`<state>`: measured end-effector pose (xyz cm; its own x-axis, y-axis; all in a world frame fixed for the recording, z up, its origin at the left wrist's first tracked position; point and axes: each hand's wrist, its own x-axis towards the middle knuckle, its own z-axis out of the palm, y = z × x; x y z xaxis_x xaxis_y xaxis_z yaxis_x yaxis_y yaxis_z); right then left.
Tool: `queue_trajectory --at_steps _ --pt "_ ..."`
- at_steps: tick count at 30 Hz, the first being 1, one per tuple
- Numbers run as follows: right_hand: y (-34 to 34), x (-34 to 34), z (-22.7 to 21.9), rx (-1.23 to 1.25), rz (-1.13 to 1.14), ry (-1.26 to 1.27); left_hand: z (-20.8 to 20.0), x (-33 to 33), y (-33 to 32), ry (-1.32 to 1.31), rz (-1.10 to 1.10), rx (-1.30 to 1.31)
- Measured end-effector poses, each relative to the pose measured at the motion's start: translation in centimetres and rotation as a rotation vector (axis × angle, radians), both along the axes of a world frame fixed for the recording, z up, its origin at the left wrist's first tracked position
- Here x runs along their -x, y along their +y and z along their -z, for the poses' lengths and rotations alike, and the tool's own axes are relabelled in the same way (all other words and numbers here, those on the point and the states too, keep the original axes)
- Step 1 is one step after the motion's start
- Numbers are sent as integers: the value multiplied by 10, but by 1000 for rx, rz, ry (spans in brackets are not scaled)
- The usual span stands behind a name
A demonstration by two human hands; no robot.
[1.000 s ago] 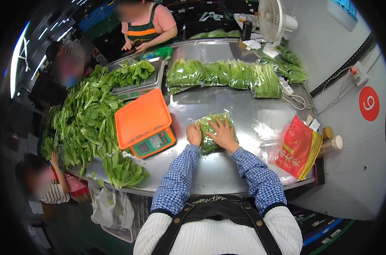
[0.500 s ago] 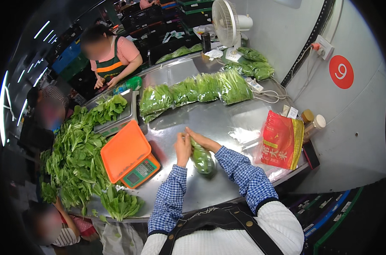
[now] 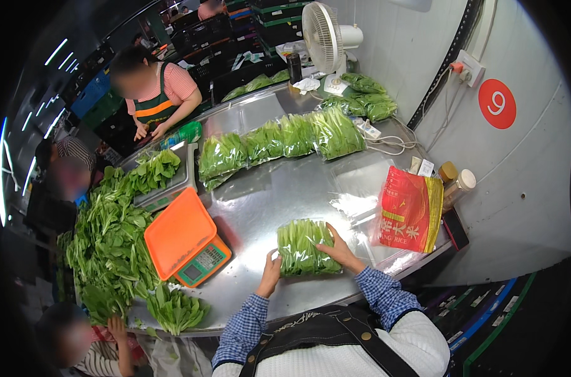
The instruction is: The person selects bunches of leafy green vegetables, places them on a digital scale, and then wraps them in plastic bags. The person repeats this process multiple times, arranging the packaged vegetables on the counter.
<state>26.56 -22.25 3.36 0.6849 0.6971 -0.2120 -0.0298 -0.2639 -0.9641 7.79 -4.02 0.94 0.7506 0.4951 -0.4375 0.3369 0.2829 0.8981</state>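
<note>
A clear plastic bag of leafy greens (image 3: 305, 250) lies on its broad side on the metal table in front of me, stalks toward the far edge. My left hand (image 3: 271, 274) grips its left side, thumb and fingers against the plastic. On the right side, my right hand (image 3: 339, 249) holds the bag with the thumb over its top face. Beyond it stands a row of similar filled bags (image 3: 298, 135). To the left is an orange scale (image 3: 182, 232) with its pan bare.
Loose greens (image 3: 113, 245) are heaped along the left side. A second scale (image 3: 172, 176) bears more greens. At right lie a red rice bag (image 3: 408, 210) and jars (image 3: 459, 187). A fan (image 3: 323, 41) and cables (image 3: 392, 141) occupy the back right. Several co-workers are at the left.
The bag of greens has turned from lengthwise and narrow to lying broad side up. My hands have parted from its far end to its two sides. The nearest co-worker's hand has shifted toward the greens.
</note>
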Motion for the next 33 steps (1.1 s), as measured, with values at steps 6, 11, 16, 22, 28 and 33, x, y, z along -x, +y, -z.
queue_trajectory --at_steps 6,11,16,22,28,33 --pt "-7 -69 -69 -304 406 114 -126 -71 -8 -505 -34 -36" --pt "-54 -271 -97 -124 767 -602 -154 -108 -31 -560 128 -213" --pt "-71 -324 -64 286 608 -933 -89 -67 -32 -285 105 -114" --pt "-46 -144 -48 780 452 -875 -19 66 -23 -62 -301 -42" --pt "-85 -158 20 475 467 -917 -39 172 -25 40 -680 -339" --pt "-31 -93 -26 680 241 -977 -46 290 -7 462 -1080 -774"
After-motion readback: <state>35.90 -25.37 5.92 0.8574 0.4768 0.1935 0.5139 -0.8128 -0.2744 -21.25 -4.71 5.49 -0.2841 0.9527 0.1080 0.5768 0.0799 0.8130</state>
